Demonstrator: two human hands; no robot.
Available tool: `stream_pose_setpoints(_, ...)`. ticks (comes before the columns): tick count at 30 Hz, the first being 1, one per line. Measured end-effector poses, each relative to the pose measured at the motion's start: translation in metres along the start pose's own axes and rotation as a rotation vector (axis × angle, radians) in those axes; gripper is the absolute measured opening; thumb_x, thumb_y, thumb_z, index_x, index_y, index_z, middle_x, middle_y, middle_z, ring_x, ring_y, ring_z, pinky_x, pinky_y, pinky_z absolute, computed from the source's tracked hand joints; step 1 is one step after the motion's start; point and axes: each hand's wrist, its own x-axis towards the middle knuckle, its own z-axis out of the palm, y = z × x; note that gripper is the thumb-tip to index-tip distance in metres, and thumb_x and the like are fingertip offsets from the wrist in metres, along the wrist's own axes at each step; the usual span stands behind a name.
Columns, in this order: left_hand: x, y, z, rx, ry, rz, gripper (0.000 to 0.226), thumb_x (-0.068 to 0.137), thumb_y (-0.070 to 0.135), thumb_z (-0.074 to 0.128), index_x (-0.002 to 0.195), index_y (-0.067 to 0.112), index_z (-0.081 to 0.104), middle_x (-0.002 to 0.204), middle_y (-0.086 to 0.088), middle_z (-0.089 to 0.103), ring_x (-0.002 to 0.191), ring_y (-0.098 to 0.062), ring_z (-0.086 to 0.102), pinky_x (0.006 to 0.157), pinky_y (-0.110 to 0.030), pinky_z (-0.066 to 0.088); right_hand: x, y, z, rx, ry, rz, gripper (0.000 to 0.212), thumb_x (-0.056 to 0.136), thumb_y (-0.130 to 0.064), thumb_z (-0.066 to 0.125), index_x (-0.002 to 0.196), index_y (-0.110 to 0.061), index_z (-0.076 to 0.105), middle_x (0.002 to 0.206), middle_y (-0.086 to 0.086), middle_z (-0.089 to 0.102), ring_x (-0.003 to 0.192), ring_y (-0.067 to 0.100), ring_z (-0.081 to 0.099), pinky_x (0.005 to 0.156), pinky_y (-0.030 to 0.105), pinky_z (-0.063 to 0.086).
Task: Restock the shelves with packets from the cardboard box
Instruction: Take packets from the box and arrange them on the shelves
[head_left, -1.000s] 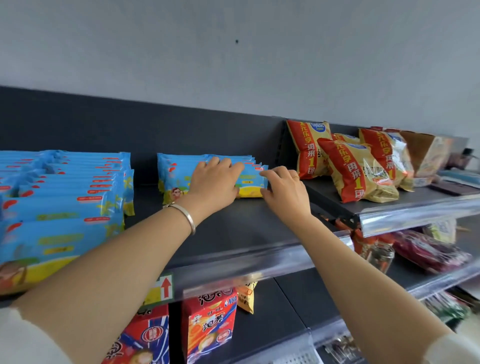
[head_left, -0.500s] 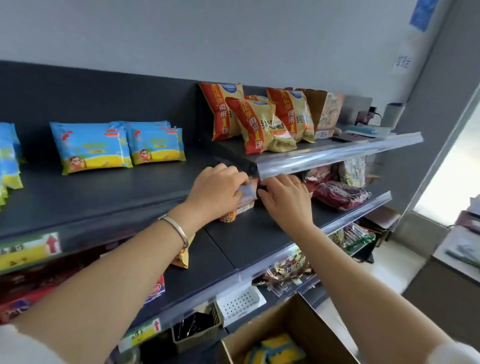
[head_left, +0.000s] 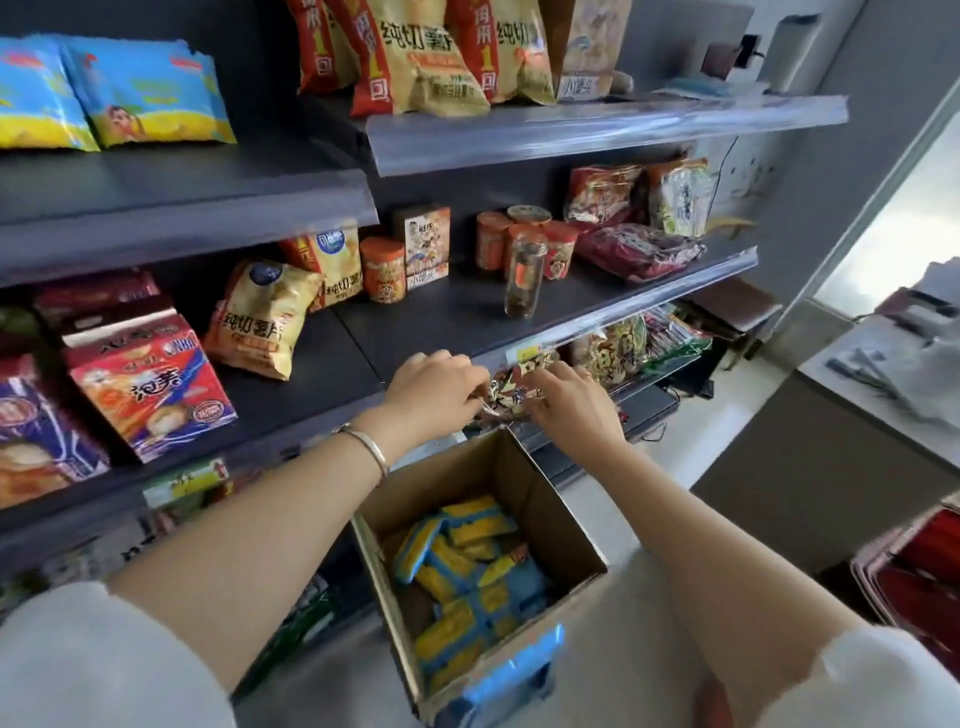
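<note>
We see two arms, bare from the hands up to about the elbow. Just behind the left hand (head_left: 431, 389), round the wrist, we make out a slim silver-coloured metal bangle (head_left: 366, 448), smooth and plain, with a thin line of light along it. The right hand (head_left: 571, 410) is too blurred for us to tell any jewellery. At the bottom corners we find a loose white fabric left sleeve (head_left: 104, 660) and a matching white fabric right sleeve (head_left: 872, 680), soft, unmarked, blurred at the edges.

Blue-and-yellow packets (head_left: 462, 566) in brown cardboard box (head_left: 540, 499); shelves (head_left: 467, 312) dark grey.
</note>
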Motion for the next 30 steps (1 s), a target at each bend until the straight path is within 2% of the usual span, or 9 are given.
stream_pose_setpoints(5,-0.017,-0.006,0.054,-0.030,-0.187,-0.048,0.025,0.092,0.032,0.048,0.114,0.025,0.057,0.114,0.001,0.059,0.111,-0.023,0.052,0.087,-0.035,0.040,-0.024,0.008,0.045,0.040,-0.218,0.053,0.037,0.092,-0.030,0.051,0.129,-0.026,0.052,0.126,0.004,0.053,0.120,0.031,0.046,0.091,0.040,0.046)
stream_pose_setpoints(10,-0.022,-0.019,0.117,-0.089,-0.403,-0.086,0.028,0.094,0.033,0.047,0.120,0.026,0.054,0.118,0.000,0.056,0.112,-0.022,0.051,0.088,-0.035,0.042,-0.037,0.016,0.093,0.021,-0.441,0.053,0.041,0.095,-0.028,0.049,0.136,-0.026,0.045,0.129,0.003,0.048,0.123,0.028,0.043,0.092,0.040,0.047)
stream_pose_setpoints(16,-0.021,-0.036,0.188,-0.124,-0.552,-0.185,0.031,0.094,0.028,0.046,0.124,0.022,0.051,0.123,-0.001,0.053,0.117,-0.024,0.049,0.089,-0.038,0.041,-0.021,0.014,0.158,0.012,-0.582,0.006,0.045,0.093,-0.021,0.047,0.138,-0.025,0.043,0.125,0.005,0.049,0.119,0.028,0.045,0.087,0.040,0.048)
stream_pose_setpoints(21,-0.018,-0.040,0.232,-0.119,-0.630,-0.279,0.026,0.093,0.017,0.046,0.118,0.016,0.051,0.116,-0.006,0.050,0.111,-0.028,0.051,0.076,-0.037,0.044,-0.012,0.013,0.205,-0.055,-0.682,0.015,0.043,0.091,-0.017,0.049,0.134,-0.018,0.043,0.125,0.008,0.046,0.118,0.031,0.044,0.084,0.040,0.046)
stream_pose_setpoints(23,-0.014,-0.038,0.244,-0.106,-0.685,-0.345,0.026,0.094,0.019,0.048,0.118,0.012,0.050,0.118,-0.008,0.051,0.111,-0.029,0.053,0.076,-0.038,0.046,-0.011,0.015,0.223,-0.085,-0.729,0.019,0.043,0.091,-0.014,0.050,0.134,-0.016,0.042,0.132,0.009,0.042,0.123,0.032,0.041,0.089,0.040,0.045)
stream_pose_setpoints(26,-0.010,-0.038,0.262,-0.047,-0.750,-0.376,0.037,0.094,0.025,0.050,0.126,0.007,0.048,0.123,-0.010,0.052,0.112,-0.032,0.055,0.078,-0.039,0.049,-0.009,0.021,0.247,-0.154,-0.809,-0.006,0.055,0.091,-0.012,0.051,0.142,-0.018,0.032,0.146,0.010,0.030,0.132,0.033,0.032,0.100,0.042,0.039)
stream_pose_setpoints(30,-0.008,-0.040,0.281,-0.005,-0.786,-0.371,0.042,0.094,0.025,0.051,0.130,0.005,0.045,0.126,-0.012,0.051,0.114,-0.032,0.055,0.081,-0.038,0.049,-0.009,0.025,0.272,-0.190,-0.826,-0.053,0.061,0.092,-0.011,0.049,0.147,-0.017,0.023,0.149,0.012,0.025,0.135,0.032,0.028,0.103,0.042,0.035)
